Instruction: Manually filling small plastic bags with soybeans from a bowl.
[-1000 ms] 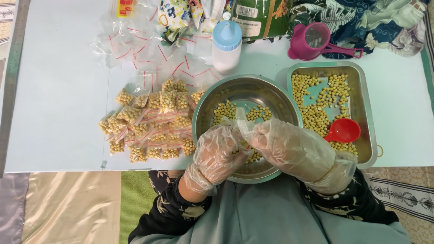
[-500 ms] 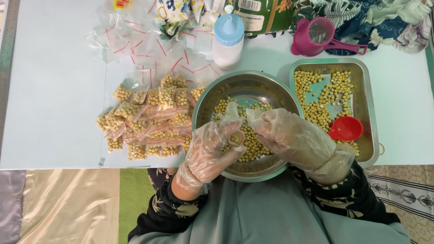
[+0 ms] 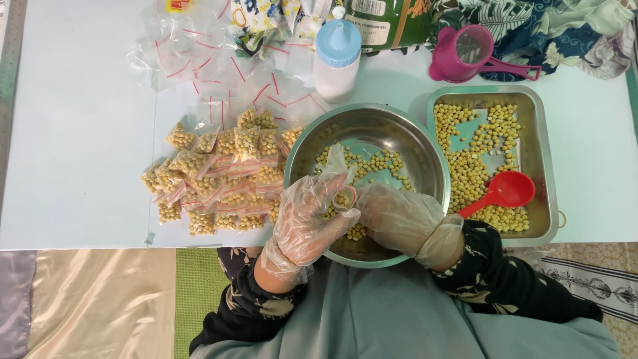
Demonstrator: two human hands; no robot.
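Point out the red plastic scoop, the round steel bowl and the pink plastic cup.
red plastic scoop (image 3: 508,189), head view, on its bowl.
round steel bowl (image 3: 372,126), head view, on its far inner wall.
pink plastic cup (image 3: 446,68), head view, on its left rim.

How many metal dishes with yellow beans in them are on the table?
2. A round metal bowl sits under the gloved left hand and right hand. A rectangular metal tray with a red scoop sits right of it.

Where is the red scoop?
In the head view, the red scoop lies in the square metal tray of beans, right of the round bowl.
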